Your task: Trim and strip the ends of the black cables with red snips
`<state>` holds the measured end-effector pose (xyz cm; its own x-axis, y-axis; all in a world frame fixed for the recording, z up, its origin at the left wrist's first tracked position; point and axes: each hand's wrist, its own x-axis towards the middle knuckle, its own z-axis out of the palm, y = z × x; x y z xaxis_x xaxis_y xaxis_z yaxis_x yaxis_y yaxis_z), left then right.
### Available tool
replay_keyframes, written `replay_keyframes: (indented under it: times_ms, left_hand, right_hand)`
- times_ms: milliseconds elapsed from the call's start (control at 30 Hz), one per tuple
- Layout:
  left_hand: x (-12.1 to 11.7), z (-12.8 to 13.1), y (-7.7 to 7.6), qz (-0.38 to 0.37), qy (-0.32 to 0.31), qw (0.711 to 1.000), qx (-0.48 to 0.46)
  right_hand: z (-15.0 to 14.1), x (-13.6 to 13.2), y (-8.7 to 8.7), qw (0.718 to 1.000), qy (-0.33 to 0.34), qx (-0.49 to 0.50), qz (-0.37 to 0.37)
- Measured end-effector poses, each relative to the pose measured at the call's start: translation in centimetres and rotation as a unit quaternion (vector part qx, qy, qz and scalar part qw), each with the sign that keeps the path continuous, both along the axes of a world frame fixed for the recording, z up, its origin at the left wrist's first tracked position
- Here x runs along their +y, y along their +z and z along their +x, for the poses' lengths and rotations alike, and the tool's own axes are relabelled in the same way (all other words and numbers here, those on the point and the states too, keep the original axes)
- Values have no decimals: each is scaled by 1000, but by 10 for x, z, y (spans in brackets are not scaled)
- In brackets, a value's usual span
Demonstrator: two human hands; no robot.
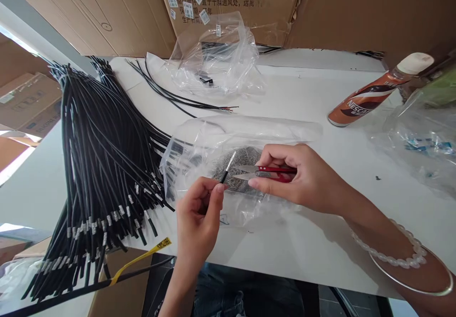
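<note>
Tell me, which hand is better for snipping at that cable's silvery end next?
Probably the right hand: it holds the red snips, their open blades pointing toward the silvery end. The left hand grips the black cable, so it seems better for steadying.

cable bundle [103, 151] blocks L, plastic bag [235, 60] back ctr, bottle [368, 96] back R, passable tabletop [295, 89] btwn bag & bottle

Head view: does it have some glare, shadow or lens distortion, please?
Head view: small white glints on the crumpled clear plastic bags; head view: soft shadow on the white table below the right hand; head view: the slanted orange-brown bottle suggests wide-angle stretching near the edges.
</note>
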<state>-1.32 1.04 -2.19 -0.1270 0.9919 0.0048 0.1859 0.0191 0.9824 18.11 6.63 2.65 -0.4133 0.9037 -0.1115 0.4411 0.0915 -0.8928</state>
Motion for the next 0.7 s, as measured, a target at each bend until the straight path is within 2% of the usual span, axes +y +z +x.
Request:
replay_keyframes:
  times_ms: [100,200,400,700]
  left_hand:
    - [-2,1,0,-4,-2,1000,0]
    - [-1,2,1,-4,-2,1000,-2]
    - [1,2,1,2,-3,1000,-14]
    - [1,4,-5,9,-3,1000,-14]
  right_hand:
    - [-3,-2,-1,997,-9,-43,56]
    - [-7,-3,-3,996,-9,-49,67]
    - [-12,-3,-13,998,-20,-39,45]
    - [-20,-2,-25,999,-38,-4,-35]
